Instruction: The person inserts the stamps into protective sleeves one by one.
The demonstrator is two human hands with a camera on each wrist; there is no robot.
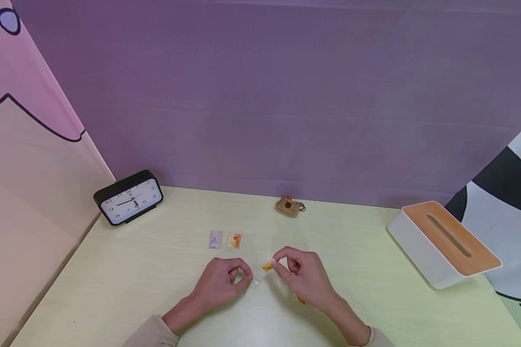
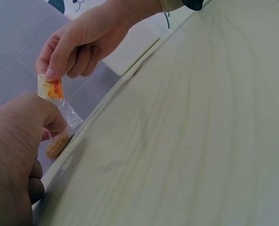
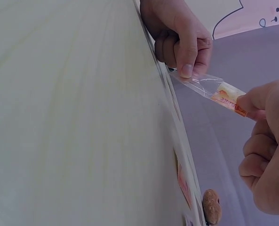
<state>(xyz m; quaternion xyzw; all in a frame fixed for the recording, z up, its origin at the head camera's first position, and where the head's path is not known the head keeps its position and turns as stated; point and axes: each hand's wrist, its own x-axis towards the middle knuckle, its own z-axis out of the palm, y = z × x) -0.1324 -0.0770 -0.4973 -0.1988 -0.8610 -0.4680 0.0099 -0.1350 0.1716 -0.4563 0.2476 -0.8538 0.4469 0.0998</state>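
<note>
Between my two hands a small orange-and-white picture card, like a stamp (image 1: 267, 266), is stretched out together with a clear plastic sleeve (image 3: 200, 84). My left hand (image 1: 223, 282) pinches the sleeve's free end between thumb and forefinger. The card's far end is pinched by my right hand (image 1: 304, 274), low over the table. In the right wrist view the card seems partly inside the sleeve; how far, I cannot tell. Another orange piece (image 1: 298, 299) lies below my right hand, partly covered by it. Beyond my left hand lie a purple card (image 1: 215, 239) and an orange card (image 1: 234, 240).
A brown plush keychain (image 1: 288, 206) sits at the table's back edge. At the back left stands a black-framed clock (image 1: 130, 197). A white tissue box (image 1: 443, 246) with a wooden lid is on the right. Purple cloth (image 1: 286, 96) hangs behind the table.
</note>
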